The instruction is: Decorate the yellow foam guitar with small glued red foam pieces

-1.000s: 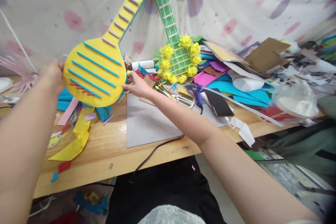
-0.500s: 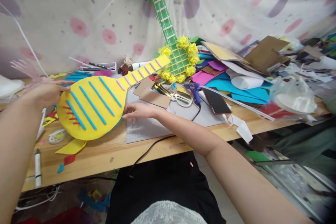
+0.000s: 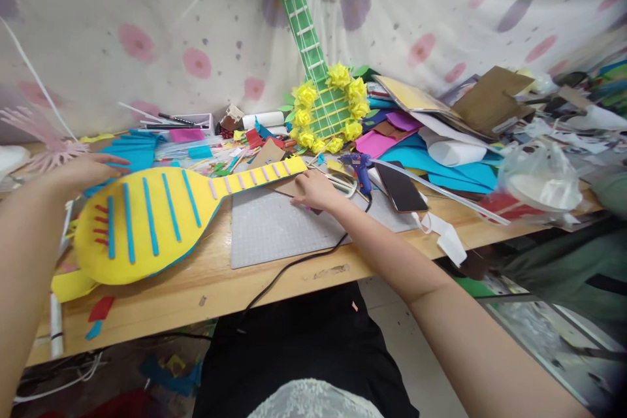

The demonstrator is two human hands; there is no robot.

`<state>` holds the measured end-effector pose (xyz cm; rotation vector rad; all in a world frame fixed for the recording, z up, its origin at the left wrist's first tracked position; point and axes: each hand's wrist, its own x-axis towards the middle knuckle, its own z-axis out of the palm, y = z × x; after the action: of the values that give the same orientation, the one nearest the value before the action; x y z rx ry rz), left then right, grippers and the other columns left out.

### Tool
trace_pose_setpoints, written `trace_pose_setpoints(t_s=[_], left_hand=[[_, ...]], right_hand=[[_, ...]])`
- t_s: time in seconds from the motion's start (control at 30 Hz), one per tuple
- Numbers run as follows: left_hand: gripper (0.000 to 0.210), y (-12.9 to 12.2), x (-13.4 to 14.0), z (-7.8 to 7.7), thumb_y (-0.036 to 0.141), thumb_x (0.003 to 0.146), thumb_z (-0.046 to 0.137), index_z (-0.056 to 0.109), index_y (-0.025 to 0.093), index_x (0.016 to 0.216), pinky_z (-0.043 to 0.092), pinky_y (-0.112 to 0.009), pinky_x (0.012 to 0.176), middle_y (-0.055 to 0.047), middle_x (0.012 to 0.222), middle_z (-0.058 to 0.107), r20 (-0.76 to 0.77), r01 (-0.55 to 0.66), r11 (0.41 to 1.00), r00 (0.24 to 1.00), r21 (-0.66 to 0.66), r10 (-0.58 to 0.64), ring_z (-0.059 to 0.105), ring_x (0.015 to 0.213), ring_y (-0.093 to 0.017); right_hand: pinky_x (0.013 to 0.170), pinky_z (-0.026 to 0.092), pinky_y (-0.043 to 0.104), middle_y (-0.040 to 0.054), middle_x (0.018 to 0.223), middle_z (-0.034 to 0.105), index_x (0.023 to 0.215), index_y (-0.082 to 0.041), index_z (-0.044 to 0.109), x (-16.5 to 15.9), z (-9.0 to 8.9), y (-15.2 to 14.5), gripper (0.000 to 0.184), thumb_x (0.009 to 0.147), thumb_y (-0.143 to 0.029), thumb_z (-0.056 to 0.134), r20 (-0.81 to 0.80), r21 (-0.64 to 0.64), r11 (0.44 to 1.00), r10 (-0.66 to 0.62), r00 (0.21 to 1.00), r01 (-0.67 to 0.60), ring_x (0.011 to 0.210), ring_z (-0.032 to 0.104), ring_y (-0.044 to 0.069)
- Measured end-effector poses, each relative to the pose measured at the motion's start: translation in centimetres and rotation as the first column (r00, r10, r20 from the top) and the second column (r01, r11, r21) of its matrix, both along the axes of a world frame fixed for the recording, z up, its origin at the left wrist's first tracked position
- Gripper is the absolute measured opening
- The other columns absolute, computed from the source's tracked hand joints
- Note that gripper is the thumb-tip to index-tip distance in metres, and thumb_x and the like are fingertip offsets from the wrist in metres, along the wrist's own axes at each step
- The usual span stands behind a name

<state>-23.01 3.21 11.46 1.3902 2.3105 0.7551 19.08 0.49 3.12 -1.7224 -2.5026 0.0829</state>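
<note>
A yellow paper lute (image 3: 142,235) with a blue edge lies across the table's left side. Blue strips and short red strips cross its round body, and pale pink bars line its neck. My left hand (image 3: 93,173) is at the upper left rim of the body, fingers stretched out and open. At the neck's far end is my right hand (image 3: 316,189), its fingers touching the tip and its thumb apart below; I see no closed grip. A yellow flap (image 3: 73,285) sticks out under the body's lower left. Behind leans a green paper guitar (image 3: 328,104) with yellow paper roses.
A grey cutting mat (image 3: 274,241) lies under the neck. Right of it are a blue glue gun (image 3: 361,173) with a black cord, a phone (image 3: 401,187) and a heap of coloured paper (image 3: 441,173). A plastic-wrapped tub (image 3: 539,176) stands farther right.
The yellow lute has turned, its neck end now lower and its body farther left and down. My right hand has moved from beside the body up to the neck's end.
</note>
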Motion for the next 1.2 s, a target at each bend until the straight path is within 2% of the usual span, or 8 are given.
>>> trace_pose_setpoints(t_s=[0.1,0.17,0.3,0.43,0.6,0.73,0.87,1.2], left_hand=[[0.028,1.4,3.4,0.0,0.008,0.064,0.057,0.062,0.013,0.091,0.043,-0.042,0.092,-0.007,0.110,0.064,-0.320,0.036,0.987,0.944,-0.158,-0.086,0.056,0.105,-0.025],[0.042,2.1,7.6,-0.2,0.014,0.066,0.059,0.058,0.014,0.108,0.040,-0.039,0.094,-0.009,0.121,0.059,-0.408,0.233,0.963,0.873,-0.134,-0.268,0.053,0.109,-0.026],[0.049,2.5,17.9,-2.3,0.038,0.069,0.061,0.057,0.016,0.112,0.038,-0.035,0.095,-0.012,0.121,0.058,-0.414,0.605,0.789,0.694,-0.108,-0.589,0.052,0.112,-0.028],[0.069,2.6,24.6,-4.9,0.050,0.055,0.071,0.057,0.014,0.112,0.037,-0.035,0.094,-0.018,0.122,0.055,-0.364,0.729,0.670,0.592,-0.140,-0.719,0.048,0.116,-0.033],[0.053,3.8,25.5,-5.7,0.050,0.056,0.068,0.064,0.017,0.097,0.043,-0.030,0.077,-0.011,0.102,0.065,-0.303,0.708,0.661,0.591,-0.249,-0.748,0.060,0.093,-0.027],[0.055,4.2,24.9,-4.1,0.054,0.059,0.062,0.064,0.020,0.101,0.042,-0.027,0.071,-0.006,0.097,0.066,-0.341,0.717,0.615,0.517,-0.328,-0.785,0.060,0.087,-0.023],[0.066,3.5,25.3,-2.0,0.051,0.058,0.061,0.058,0.019,0.116,0.043,-0.026,0.072,-0.006,0.101,0.065,-0.346,0.688,0.604,0.497,-0.403,-0.796,0.060,0.090,-0.024],[0.086,3.6,26.1,-2.8,0.043,0.058,0.062,0.036,0.021,0.137,0.040,-0.027,0.089,-0.007,0.132,0.050,-0.256,0.760,0.489,0.417,-0.428,-0.872,0.049,0.115,-0.024]], right_hand=[[0.090,0.037,0.038,0.0177,0.112,0.058,0.110,-0.011,0.056,-0.3,-0.2,0.3,0.052,0.071,-0.045,0.064,0.004,0.005,1.000,-0.007,1.000,0.007,0.107,0.051,0.028],[0.089,0.038,0.038,0.0177,0.111,0.059,0.110,-0.011,0.056,-0.5,-0.3,0.6,0.051,0.072,-0.044,0.063,0.004,0.020,1.000,-0.009,1.000,0.009,0.107,0.051,0.028],[0.089,0.038,0.039,0.0173,0.109,0.061,0.107,-0.010,0.058,-0.6,-0.6,0.7,0.048,0.072,-0.043,0.061,-0.023,0.047,0.998,-0.031,0.999,0.032,0.105,0.052,0.030],[0.084,0.041,0.035,0.0159,0.106,0.063,0.104,-0.010,0.059,-0.2,-0.4,0.5,0.041,0.075,-0.038,0.058,-0.156,0.000,0.990,-0.139,0.978,0.141,0.100,0.056,0.027],[0.065,0.042,0.024,0.0057,0.085,0.066,0.079,-0.016,0.060,1.7,-0.1,0.8,0.013,0.079,-0.024,0.050,-0.455,-0.367,0.914,-0.336,0.825,0.170,0.078,0.059,0.016],[0.054,0.038,0.020,-0.0005,0.067,0.057,0.072,-0.016,0.050,3.4,-0.2,0.9,0.004,0.075,-0.015,0.054,-0.672,-0.575,0.812,-0.541,0.506,0.105,0.059,0.052,0.010],[0.060,0.042,0.020,-0.0024,0.063,0.055,0.073,-0.017,0.049,4.1,-0.1,0.5,0.017,0.063,-0.006,0.058,-0.747,-0.662,0.731,-0.626,0.222,-0.166,0.061,0.054,0.009],[0.090,0.046,0.035,0.0002,0.085,0.064,0.091,-0.019,0.056,4.7,-1.8,0.0,0.043,0.053,0.002,0.060,-0.728,-0.649,0.610,-0.672,0.137,-0.455,0.088,0.062,0.015]])
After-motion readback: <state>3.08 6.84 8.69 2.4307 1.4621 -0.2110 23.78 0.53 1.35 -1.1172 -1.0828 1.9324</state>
